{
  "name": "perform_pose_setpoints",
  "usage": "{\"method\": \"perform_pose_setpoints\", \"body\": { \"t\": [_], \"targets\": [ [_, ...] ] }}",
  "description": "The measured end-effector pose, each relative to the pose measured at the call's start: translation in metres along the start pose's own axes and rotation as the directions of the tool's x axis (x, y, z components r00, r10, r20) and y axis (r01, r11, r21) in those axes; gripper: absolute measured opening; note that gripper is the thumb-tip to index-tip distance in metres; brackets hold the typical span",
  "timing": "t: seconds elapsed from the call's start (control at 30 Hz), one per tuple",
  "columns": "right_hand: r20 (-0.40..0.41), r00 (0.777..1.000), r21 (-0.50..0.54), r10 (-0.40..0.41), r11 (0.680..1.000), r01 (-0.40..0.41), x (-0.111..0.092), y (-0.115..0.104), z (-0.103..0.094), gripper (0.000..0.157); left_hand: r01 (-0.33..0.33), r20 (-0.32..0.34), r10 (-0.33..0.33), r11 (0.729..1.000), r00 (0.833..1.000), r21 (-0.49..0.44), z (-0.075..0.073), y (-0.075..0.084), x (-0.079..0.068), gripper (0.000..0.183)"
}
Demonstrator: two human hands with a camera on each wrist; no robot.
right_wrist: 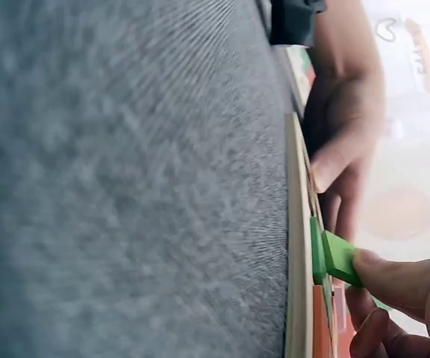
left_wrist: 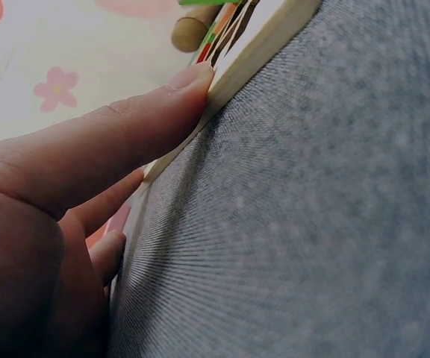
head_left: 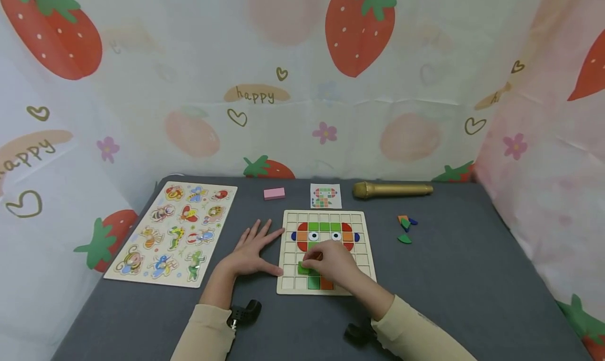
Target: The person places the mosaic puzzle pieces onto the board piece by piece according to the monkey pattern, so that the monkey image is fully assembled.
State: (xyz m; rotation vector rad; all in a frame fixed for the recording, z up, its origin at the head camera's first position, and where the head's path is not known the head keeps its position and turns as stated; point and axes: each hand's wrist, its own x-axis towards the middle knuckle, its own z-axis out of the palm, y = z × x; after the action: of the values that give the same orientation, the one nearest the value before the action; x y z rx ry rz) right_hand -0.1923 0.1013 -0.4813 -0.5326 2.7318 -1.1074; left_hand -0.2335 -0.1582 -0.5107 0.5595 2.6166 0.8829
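Observation:
My right hand (head_left: 334,262) pinches a green square tile (right_wrist: 340,257) between thumb and fingers, tilted over the lower part of the wooden grid board (head_left: 287,284). Spread out flat on the table, my left hand (head_left: 249,253) touches the board's left edge with its thumb (left_wrist: 163,112) and index finger. Red, orange, green and blue pieces with two eye tiles (head_left: 313,236) make up a face in the upper rows. Lower down lie a green tile (head_left: 314,282) and an orange tile (head_left: 326,284). My right hand hides part of the middle rows.
Behind the board lie a small picture card (head_left: 325,196), a pink block (head_left: 274,194) and a gold microphone (head_left: 393,189). Several loose pieces (head_left: 404,239) are to its right. An insect picture board (head_left: 177,234) lies at the left. A printed curtain (head_left: 302,130) surrounds the grey table (head_left: 454,292).

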Motion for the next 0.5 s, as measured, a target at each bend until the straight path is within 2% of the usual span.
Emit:
{"method": "perform_pose_setpoints", "body": {
  "t": [0.33,0.43,0.5],
  "targets": [
    [0.026,0.999,-0.214,-0.047,0.975,0.051,0.0060,-0.0066,0.0064,0.008,-0.002,0.008,0.002,1.000,1.000,0.007,0.0000,-0.0009,0.0020,0.106],
    [0.042,0.998,-0.210,-0.041,0.976,0.048,0.0064,-0.0072,0.0051,0.008,0.001,0.007,-0.002,1.000,1.000,0.014,0.0001,-0.0010,0.0021,0.106],
    [0.046,0.999,-0.172,-0.025,0.985,0.032,0.0062,-0.0066,0.0019,0.007,0.003,0.008,-0.003,1.000,1.000,0.013,0.0000,-0.0001,0.0017,0.106]
  ]
}}
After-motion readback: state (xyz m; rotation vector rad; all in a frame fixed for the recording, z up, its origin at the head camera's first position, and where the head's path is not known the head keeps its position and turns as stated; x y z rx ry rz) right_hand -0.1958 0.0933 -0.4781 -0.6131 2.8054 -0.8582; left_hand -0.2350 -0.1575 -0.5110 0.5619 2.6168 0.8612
